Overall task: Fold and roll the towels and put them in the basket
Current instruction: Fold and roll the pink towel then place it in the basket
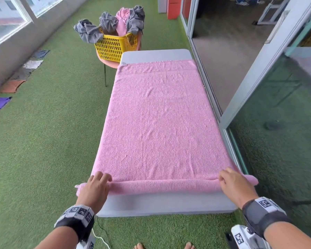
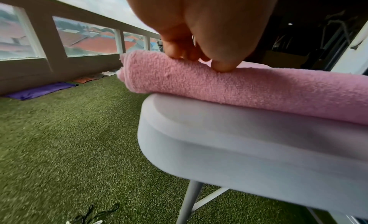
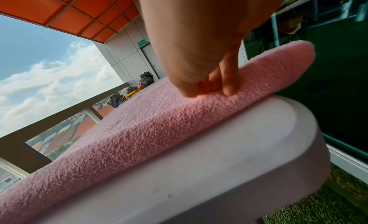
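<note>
I have the pink towel [image 1: 160,123] spread flat along the grey folding table [image 1: 162,203], and it covers nearly the whole top, so the cloth has support under it while I roll. The near end is already turned into a thin roll [image 1: 165,187] lying across the table close to my edge. Both ends of this roll stick out a little past the table sides, because the towel is wider than the top.

My left hand [image 1: 95,187] sits on the left end of the roll, fingers curled over it and pressing down; the left wrist view shows the fingertips [image 2: 223,68] digging into the pile. My right hand [image 1: 235,186] does the same at the right end, its fingers bent over the top of the roll. I keep the hands far apart, one at each end, so I judge the roll will stay even and not become a cone.

The yellow basket [image 1: 115,47] waits beyond the far end of the table on a pink chair, with grey and pink towels [image 1: 113,24] hanging over its rim. Most of the towel is still flat, so the rolling is only at its start.
</note>
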Action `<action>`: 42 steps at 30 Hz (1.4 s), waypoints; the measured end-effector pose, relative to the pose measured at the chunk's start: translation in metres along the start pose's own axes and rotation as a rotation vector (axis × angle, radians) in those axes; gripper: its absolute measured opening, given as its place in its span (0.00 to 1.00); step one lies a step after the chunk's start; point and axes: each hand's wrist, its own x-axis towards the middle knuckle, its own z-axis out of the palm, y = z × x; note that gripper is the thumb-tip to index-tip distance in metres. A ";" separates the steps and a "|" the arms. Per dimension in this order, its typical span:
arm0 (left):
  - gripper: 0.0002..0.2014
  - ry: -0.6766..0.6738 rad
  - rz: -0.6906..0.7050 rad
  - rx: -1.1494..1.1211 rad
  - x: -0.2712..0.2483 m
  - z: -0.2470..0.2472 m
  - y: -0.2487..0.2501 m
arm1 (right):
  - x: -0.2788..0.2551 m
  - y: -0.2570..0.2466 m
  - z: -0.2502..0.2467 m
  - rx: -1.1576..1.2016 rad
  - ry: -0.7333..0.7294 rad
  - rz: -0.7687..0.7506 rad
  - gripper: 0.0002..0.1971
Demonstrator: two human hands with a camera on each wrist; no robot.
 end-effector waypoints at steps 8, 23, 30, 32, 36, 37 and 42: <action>0.16 -0.049 0.087 -0.013 -0.013 0.005 -0.012 | -0.012 0.010 0.010 -0.121 -0.051 -0.127 0.20; 0.08 -0.089 0.043 0.182 -0.018 -0.004 -0.004 | -0.008 0.005 0.001 -0.060 -0.128 -0.072 0.19; 0.09 -0.001 0.034 -0.002 -0.008 -0.005 0.005 | -0.003 0.007 0.009 0.042 0.049 -0.079 0.05; 0.07 0.023 0.071 -0.022 -0.008 0.001 0.002 | -0.005 0.008 0.012 0.042 0.057 -0.112 0.06; 0.13 -0.012 0.111 -0.001 -0.015 0.002 0.000 | -0.012 0.012 0.012 -0.056 -0.041 -0.134 0.17; 0.17 -0.056 0.113 0.034 -0.017 0.000 0.001 | -0.014 0.012 0.012 -0.086 -0.050 -0.144 0.20; 0.22 -0.151 0.148 0.101 -0.020 -0.003 -0.003 | -0.015 0.007 0.009 -0.169 -0.094 -0.157 0.11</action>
